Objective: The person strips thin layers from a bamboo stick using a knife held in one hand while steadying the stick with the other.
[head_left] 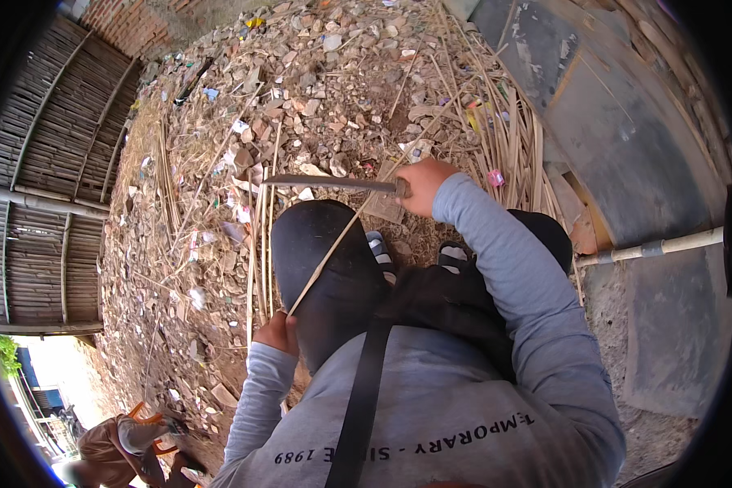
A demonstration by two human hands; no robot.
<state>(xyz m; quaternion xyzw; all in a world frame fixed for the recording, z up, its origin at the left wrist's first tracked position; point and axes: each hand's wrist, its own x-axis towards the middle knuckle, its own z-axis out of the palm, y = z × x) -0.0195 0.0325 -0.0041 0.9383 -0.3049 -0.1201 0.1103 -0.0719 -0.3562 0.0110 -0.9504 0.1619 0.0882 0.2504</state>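
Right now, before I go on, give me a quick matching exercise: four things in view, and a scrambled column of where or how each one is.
Things:
1. knife
2. long pale strip
3. big strip pile
4. slatted wall

Places and states:
A. along the picture's left side
B. held in the right hand, blade pointing left
C. fanned out toward the upper right
D. gripped by the left hand, slanting up to the right

Pairs: 1-B, 2-D, 3-C, 4-A
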